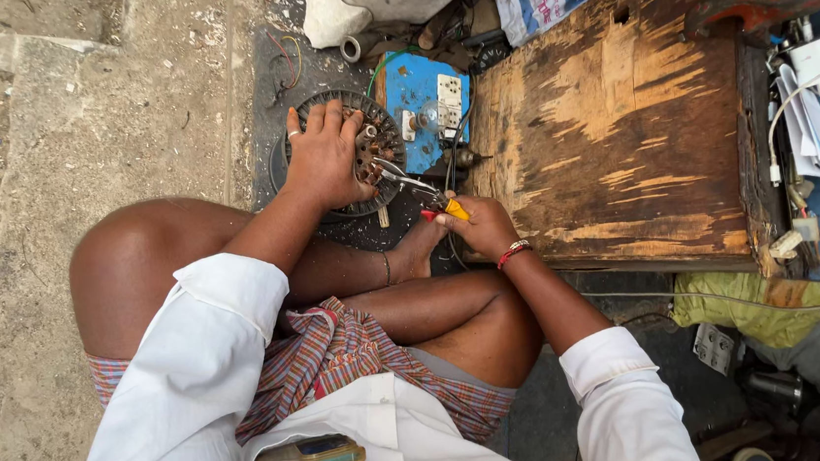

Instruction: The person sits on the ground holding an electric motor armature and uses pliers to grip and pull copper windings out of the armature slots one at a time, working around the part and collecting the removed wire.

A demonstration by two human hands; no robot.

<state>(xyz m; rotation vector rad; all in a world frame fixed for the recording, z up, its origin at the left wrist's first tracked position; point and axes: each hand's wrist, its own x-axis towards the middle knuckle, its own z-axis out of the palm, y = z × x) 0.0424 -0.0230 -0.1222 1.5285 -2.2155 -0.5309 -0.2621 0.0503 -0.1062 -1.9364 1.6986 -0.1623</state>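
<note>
The round motor stator [364, 155] with copper windings lies on the dark floor mat [270, 94] before the crossed legs, the left hand [324, 154] pressed flat on it, its grip loose, while the right hand [484, 224] closes its grip around yellow-handled pliers [421, 192] beside the worn wooden board [619, 133].

The left hand [326, 156] covers much of the round motor stator [360, 146]; the pliers' [413, 185] tips (too small) blur among windings, handles buried in the right hand [482, 224].
</note>
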